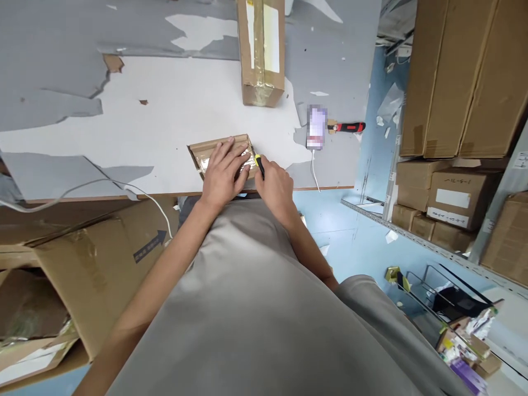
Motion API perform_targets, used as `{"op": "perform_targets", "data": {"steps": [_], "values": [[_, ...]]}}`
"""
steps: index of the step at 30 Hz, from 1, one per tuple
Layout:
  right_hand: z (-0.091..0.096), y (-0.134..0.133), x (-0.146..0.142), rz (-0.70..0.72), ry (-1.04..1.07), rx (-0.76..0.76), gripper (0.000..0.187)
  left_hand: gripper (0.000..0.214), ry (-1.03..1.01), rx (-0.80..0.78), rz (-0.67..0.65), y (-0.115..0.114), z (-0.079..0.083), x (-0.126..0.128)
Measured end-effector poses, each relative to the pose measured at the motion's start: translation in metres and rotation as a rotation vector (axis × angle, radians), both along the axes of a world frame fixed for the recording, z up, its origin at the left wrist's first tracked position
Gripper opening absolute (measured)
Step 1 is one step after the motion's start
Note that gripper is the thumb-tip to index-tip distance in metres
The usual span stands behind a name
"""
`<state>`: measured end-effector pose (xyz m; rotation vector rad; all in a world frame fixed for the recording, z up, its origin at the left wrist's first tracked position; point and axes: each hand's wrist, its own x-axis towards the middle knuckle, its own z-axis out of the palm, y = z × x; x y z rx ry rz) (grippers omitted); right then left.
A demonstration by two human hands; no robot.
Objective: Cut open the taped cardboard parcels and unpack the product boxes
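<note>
A small flat cardboard box [205,151] sealed with clear tape lies near the front edge of the table [157,121]. My left hand [225,170] rests flat on top of it, fingers spread, pressing it down. My right hand [275,184] is closed around a yellow and black utility knife [259,164], whose tip sits at the box's right edge.
A tall taped carton [261,49] stands further back on the table. A phone [317,127] on a white cable and a red and black knife [347,127] lie to the right. Open cartons [82,264] sit at the left, shelves of boxes [457,110] at the right.
</note>
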<state>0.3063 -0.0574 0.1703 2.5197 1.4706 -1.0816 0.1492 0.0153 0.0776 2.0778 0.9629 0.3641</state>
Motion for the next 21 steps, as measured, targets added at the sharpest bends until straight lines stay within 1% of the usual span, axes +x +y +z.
{"op": "perform_targets", "data": {"steps": [6,9,11,16,21], "values": [[0.015,0.026,-0.005,0.036,-0.011,-0.063,0.040,0.051,0.004,-0.008,0.028,-0.004,-0.002,0.000],[0.023,0.031,-0.006,0.040,-0.007,-0.080,0.034,0.048,0.000,-0.017,0.014,-0.006,-0.004,-0.001],[0.027,0.024,-0.007,0.040,-0.007,-0.102,0.033,0.047,0.005,-0.021,0.005,-0.008,-0.005,-0.001],[0.034,-0.001,-0.009,0.018,0.007,-0.177,0.033,0.046,0.007,0.010,-0.002,-0.013,-0.009,-0.001],[0.035,-0.007,-0.011,0.014,0.003,-0.160,0.035,0.046,0.009,0.056,-0.020,-0.016,-0.010,-0.003]]}}
